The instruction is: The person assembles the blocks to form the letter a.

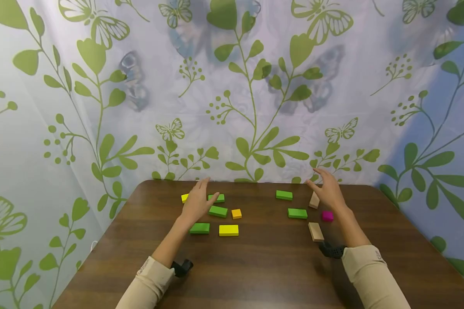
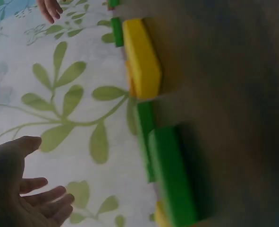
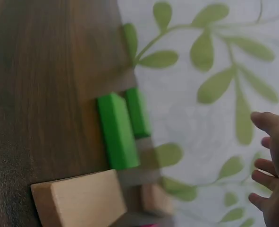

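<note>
Left hand (image 1: 196, 202) and right hand (image 1: 330, 194) hover over tabletop (image 1: 255, 270), fingers loosely extended, holding nothing. Near left: green blocks (image 1: 199, 228), yellow blocks (image 1: 229, 230), orange block (image 1: 236, 213). Near right: wooden blocks (image 1: 315, 231), magenta block (image 1: 327, 216), two green blocks. Likely pre-grasp; picking up would call for lowering, pinching.

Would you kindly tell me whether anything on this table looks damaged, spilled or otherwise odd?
Nothing stands out: the blocks lie flat on the wood-grain table with no visible spill or damage. The left hand partly hides the far yellow block and the right hand the far tan block, so those cannot be checked fully.
</note>
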{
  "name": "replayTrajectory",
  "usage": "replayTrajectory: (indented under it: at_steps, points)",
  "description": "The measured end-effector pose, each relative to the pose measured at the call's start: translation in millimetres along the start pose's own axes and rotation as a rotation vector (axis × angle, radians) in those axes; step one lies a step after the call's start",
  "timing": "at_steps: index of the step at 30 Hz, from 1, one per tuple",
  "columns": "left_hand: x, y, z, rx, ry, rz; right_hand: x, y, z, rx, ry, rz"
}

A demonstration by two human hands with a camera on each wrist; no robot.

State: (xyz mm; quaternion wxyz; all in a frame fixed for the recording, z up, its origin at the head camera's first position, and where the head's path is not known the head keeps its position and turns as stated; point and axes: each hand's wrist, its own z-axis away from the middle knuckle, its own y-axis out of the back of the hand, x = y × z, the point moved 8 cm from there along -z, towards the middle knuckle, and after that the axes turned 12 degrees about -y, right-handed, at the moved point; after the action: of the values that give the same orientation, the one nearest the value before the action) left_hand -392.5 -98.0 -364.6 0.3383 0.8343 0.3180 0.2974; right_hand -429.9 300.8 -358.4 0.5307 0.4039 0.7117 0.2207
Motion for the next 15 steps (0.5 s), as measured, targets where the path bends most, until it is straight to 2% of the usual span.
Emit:
replayTrajectory:
  at_steps: [4,6,10,15]
  points:
    - [0.5,-27.6,3.1,-0.038,0.016,0.102,26.9,-9.1,-10.3,0.014,-0.076,-0.086]
    - [1.3,-39.8,3.9,-0.063,0.014,0.137,42.1,-15.3,-13.1,-0.004,-0.120,-0.103]
    - [5.5,-60.4,4.4,-0.115,-0.015,0.226,69.7,-27.9,-15.3,-0.094,-0.182,-0.118]
    - [7.5,-79.1,5.8,-0.194,-0.035,0.290,90.7,-42.1,-12.9,-0.223,-0.198,-0.102]
